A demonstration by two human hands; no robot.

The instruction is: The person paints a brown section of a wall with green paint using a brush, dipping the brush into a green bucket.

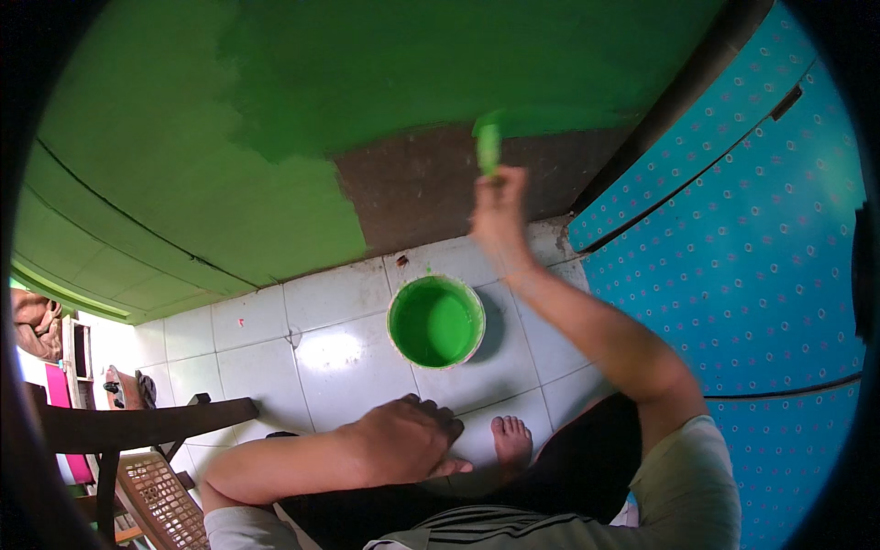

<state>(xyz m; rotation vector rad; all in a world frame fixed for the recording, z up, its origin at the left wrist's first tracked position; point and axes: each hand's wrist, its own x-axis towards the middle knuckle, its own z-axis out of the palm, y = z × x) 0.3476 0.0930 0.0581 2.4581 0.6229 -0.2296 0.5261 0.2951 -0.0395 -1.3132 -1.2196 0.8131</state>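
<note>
My right hand (500,210), blurred, grips a green-coated paintbrush (489,148) by its lower end. The brush's head touches the wall where wet-looking dark green paint (412,69) meets a bare brown patch (426,179). Below, a round bucket (479,295) of bright green paint (440,326) stands on the white tiled floor (344,385). My left hand (405,440) hangs near my knee, fingers loosely bent and thumb apart, with nothing visible in it. Its palm is hidden. My bare foot (512,440) rests on the tiles between the hand and the right leg.
A blue patterned cabinet (722,275) stands close on the right, beside the wall's dark edge. Lighter green paint (158,158) covers the wall's left part. At lower left are a dark wooden chair (151,423) and a brown plastic basket (161,498). A small brown scrap (402,261) lies behind the bucket.
</note>
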